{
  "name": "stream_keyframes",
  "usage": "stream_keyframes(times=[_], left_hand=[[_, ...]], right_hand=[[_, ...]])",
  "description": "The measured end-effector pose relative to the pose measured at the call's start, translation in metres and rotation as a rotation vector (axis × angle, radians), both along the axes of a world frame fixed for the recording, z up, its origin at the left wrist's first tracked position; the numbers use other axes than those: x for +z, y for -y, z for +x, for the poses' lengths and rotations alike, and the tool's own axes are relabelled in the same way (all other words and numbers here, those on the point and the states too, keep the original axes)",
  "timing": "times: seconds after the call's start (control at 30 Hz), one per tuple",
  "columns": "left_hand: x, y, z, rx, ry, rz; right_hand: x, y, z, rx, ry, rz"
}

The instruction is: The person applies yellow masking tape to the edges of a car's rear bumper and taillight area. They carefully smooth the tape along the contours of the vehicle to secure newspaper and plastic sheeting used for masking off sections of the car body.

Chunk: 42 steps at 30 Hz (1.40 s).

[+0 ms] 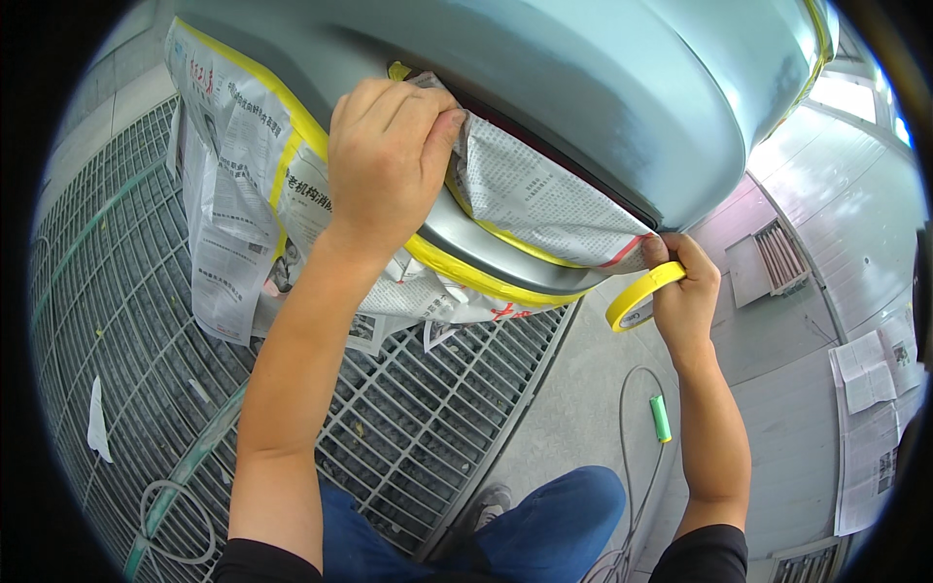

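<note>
A sheet of newspaper [539,193] lies over a recess in a grey-primed vehicle bumper [583,95], with yellow masking tape along its lower edge. My left hand [393,146] pinches the sheet's upper left end between thumb and fingers. At its right end, my right hand [678,284] presses the corner against the bumper with the thumb. A roll of yellow masking tape [645,297] hangs from the fingers of that same hand. Further newspaper [233,182] skirts the lower bumper, fixed by a yellow tape strip [496,284]. The left fingertips are partly hidden behind the paper.
Metal floor grating [430,408] runs beneath the bumper, with a green hose [175,466] across it. A cable with a green sleeve [660,419] lies on the floor at right. Newspaper sheets [867,408] hang on the wall beside a vent [780,255].
</note>
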<state>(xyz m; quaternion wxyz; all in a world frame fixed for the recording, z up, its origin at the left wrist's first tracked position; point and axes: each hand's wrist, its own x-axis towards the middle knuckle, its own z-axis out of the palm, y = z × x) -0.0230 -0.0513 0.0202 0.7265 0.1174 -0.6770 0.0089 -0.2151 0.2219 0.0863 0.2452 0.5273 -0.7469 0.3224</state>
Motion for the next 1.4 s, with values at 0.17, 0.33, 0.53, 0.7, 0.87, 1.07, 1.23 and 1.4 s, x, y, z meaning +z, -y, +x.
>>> stream_keyframes(times=[0.17,0.33,0.53,0.7,0.87,1.07,1.23,1.4], left_hand=[[-0.002,-0.006,-0.009,0.1,-0.018,0.031],[-0.006,-0.004,-0.012,0.066,-0.13,0.027],[-0.027,-0.059,-0.001,-0.261,0.042,-0.228],[-0.035,-0.071,-0.019,-0.102,0.283,-0.055],[-0.041,-0.065,-0.025,-0.026,0.33,-0.05],[-0.045,-0.05,-0.012,0.017,0.262,-0.047],[-0.031,-0.046,-0.007,-0.028,0.225,0.004],[-0.026,-0.039,-0.001,-0.033,0.188,-0.008]], right_hand=[[0.001,0.001,0.004,-0.025,0.042,-0.01],[-0.001,0.005,0.004,-0.036,0.077,-0.049],[0.002,0.005,0.008,-0.064,0.102,-0.05],[-0.003,0.009,0.009,-0.054,0.113,-0.089],[-0.01,0.008,0.004,-0.058,0.114,-0.12],[-0.004,-0.004,0.065,0.048,0.237,0.024],[0.038,-0.001,0.081,0.293,1.276,0.75],[0.051,-0.007,0.101,0.691,1.214,0.466]])
